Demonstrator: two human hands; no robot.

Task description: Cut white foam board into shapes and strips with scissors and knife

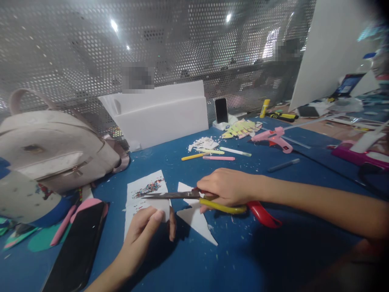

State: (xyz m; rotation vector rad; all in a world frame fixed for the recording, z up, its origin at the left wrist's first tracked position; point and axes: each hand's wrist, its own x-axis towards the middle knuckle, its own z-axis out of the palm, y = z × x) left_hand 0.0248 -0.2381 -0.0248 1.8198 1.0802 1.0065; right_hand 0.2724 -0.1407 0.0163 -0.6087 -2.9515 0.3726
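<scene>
My right hand (226, 186) is closed round a pair of scissors (173, 195) with yellow and red handles. Their blades point left, across the edge of a small white piece of board (162, 206). That piece is pinched between the thumb and fingers of my left hand (146, 227), just below the blades. Behind it lies a white sheet (130, 194) bearing a scatter of colourful glitter bits (150, 188). White angular offcuts (197, 223) rest on the table under the scissors. Whether the blades have bitten into the board I cannot tell.
Around the blue table (152, 158) are a pink glue gun (273, 138), several markers (219, 158), a heap of white scraps (203, 144), a black phone (75, 247), a backpack (60, 142), and a standing white foam board (164, 117). A perforated metal screen (182, 48) rises behind.
</scene>
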